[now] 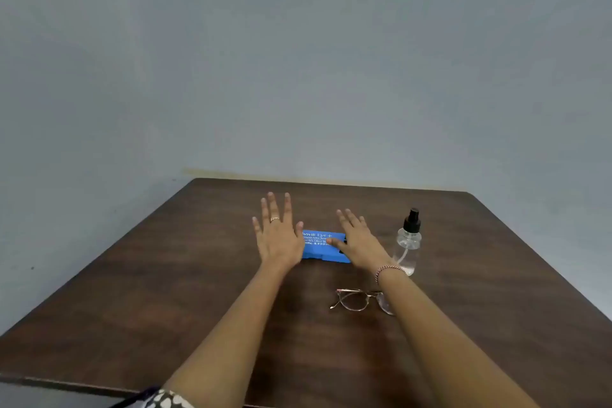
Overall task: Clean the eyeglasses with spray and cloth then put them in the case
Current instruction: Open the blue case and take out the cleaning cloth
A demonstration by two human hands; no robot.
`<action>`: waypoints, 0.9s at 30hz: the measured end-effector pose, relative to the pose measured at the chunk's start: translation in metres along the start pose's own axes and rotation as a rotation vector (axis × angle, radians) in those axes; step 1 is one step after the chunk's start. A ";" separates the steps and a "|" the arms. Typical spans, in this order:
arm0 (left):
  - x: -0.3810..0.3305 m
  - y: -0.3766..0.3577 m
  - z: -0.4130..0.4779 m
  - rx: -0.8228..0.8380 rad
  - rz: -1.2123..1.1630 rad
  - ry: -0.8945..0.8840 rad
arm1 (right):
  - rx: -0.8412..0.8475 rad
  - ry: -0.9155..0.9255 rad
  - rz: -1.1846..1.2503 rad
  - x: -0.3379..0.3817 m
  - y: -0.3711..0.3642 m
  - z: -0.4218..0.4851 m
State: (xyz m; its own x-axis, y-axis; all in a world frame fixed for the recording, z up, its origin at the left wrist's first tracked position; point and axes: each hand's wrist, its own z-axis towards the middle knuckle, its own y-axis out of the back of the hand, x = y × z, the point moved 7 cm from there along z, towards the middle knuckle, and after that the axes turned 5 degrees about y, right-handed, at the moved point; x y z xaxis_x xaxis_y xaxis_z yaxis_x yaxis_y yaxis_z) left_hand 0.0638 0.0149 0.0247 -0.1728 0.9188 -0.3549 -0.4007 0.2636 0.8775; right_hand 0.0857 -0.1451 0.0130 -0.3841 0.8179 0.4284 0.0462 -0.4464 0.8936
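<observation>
Hands open, fingers spread: left hand, right hand flanking case.

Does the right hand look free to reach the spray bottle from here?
Probably yes: the right hand is open, holding nothing, and the spray bottle stands upright just beside it with nothing between.

Table: case, eyeglasses, spray bottle.

Wears a thin ring on the left hand, a red-and-white bracelet just behind the right hand — and a dark, white-spotted sleeve far behind the left.
</observation>
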 end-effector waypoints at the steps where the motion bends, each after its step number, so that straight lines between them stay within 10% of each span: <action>1: 0.004 -0.006 0.002 0.046 -0.013 0.039 | 0.032 0.004 0.011 0.000 -0.004 0.001; 7: 0.017 -0.030 -0.001 0.201 -0.200 0.184 | 0.086 0.007 -0.015 -0.003 -0.015 0.001; 27: 0.118 0.041 -0.027 -0.013 -0.441 0.407 | -0.001 0.079 0.131 0.091 -0.041 -0.001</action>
State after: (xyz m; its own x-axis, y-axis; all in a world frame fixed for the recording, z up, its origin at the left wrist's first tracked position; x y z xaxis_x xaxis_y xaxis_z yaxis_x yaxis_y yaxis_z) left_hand 0.0028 0.1265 0.0101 -0.3173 0.5362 -0.7822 -0.5236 0.5887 0.6159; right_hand 0.0483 -0.0526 0.0148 -0.4459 0.7217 0.5294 0.1002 -0.5475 0.8308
